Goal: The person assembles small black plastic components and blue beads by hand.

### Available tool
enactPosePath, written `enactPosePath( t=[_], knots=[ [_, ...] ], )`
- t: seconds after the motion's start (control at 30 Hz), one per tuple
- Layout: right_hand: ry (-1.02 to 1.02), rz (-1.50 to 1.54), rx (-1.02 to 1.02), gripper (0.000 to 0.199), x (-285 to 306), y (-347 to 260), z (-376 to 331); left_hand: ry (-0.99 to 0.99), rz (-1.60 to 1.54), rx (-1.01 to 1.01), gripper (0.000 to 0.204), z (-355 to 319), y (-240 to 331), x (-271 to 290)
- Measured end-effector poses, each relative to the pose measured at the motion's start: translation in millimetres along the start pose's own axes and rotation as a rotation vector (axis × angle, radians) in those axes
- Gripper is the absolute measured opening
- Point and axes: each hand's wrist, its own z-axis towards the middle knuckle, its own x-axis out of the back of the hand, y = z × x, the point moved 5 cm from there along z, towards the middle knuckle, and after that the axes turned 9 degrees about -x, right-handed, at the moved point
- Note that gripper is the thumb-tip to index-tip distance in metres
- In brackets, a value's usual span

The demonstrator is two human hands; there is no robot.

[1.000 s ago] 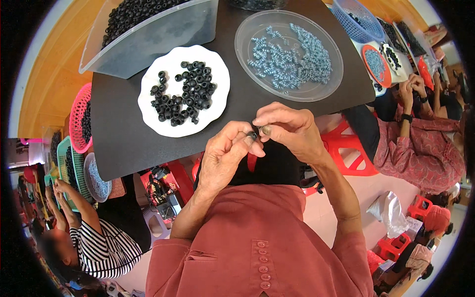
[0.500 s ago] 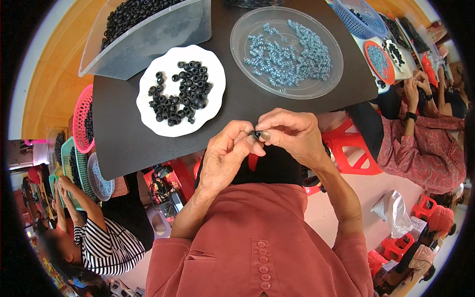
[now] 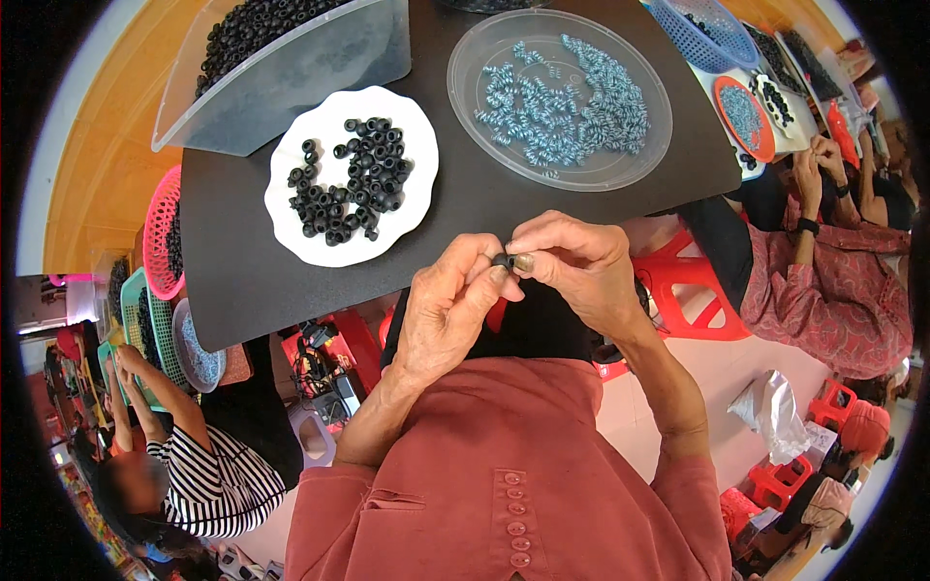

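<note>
Just past the table's near edge, my two hands meet in front of my body. In the pinched fingertips of my left hand (image 3: pixel 441 315) is a small round black plastic part (image 3: pixel 501 259). The thumb and fingers of my right hand (image 3: pixel 586 276) close on the other side of that part; anything else between them is too small to make out. Beyond my left hand stands a white scalloped plate (image 3: pixel 397 232) with many similar black parts (image 3: pixel 373 169). A clear round tray (image 3: pixel 463 107) beyond my right hand holds small bluish metal coil springs (image 3: pixel 615 107).
A clear bin (image 3: pixel 320 92) of black parts stands at the far left of the dark table (image 3: pixel 232 252). Pink basket (image 3: pixel 152 232) beside its left edge. Co-workers sit left (image 3: pixel 218 479) and right (image 3: pixel 823 281). Red stools (image 3: pixel 688 290) stand at the right.
The black part has turned in my fingertips and shows more clearly now. My hands stay close together in nearly the same place.
</note>
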Motion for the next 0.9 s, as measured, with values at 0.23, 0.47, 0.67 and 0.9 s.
enactPosePath(
  t=[0.23,0.47,0.67,0.9],
  knots=[
    [0.052,-0.032,0.027,0.014,0.9,4.3,-2.1,-0.029,-0.105,0.067,0.012,0.6,-10.9,-1.9],
    [0.047,-0.130,0.128,0.015,-4.4,-8.6,-4.4,-0.003,-0.348,0.086,0.016,-0.4,-15.8,-4.8],
    [0.079,-0.205,0.173,0.016,-3.4,-17.6,-5.2,0.036,-0.467,0.107,0.019,0.5,-20.2,-9.5],
    [0.086,-0.176,0.129,0.024,-2.8,-15.8,-5.5,0.057,-0.510,0.094,0.018,1.7,-19.8,-10.5]
  ],
)
